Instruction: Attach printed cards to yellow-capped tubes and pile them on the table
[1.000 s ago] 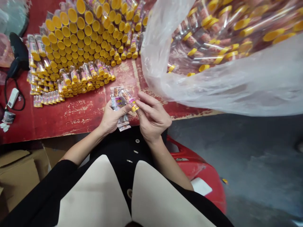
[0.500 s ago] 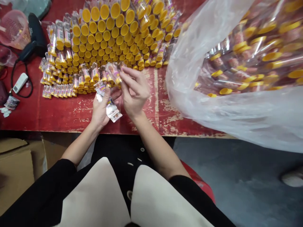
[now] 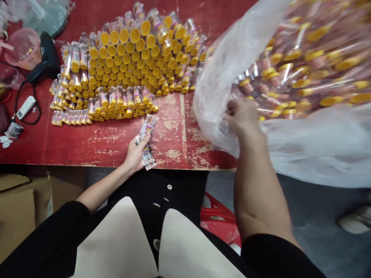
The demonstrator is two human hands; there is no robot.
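My left hand [image 3: 137,152] is closed round a bundle of printed plastic sleeves [image 3: 148,156] near the table's front edge. My right hand [image 3: 242,114] reaches into the mouth of a big clear plastic bag [image 3: 220,127] on the right; its fingers are blurred and partly hidden. Inside the bag lie many clear tubes with yellow caps [image 3: 301,83] and pinkish contents. Beyond my left hand stands a stacked pile of labelled tubes [image 3: 127,58], their yellow ends facing me, with a lower row [image 3: 120,100] in front.
At the left of the red table [image 3: 87,144] are a pink basket [image 3: 24,48], a black hair-dryer-shaped tool [image 3: 48,58] with a cord and a white power strip [image 3: 26,107]. A red stool [image 3: 217,220] and a cardboard box [image 3: 20,204] stand below the table.
My right hand has left the row of tubes and moved right into the bag. A tube it held now stands at the row. My left hand has drawn back slightly with the sleeves.
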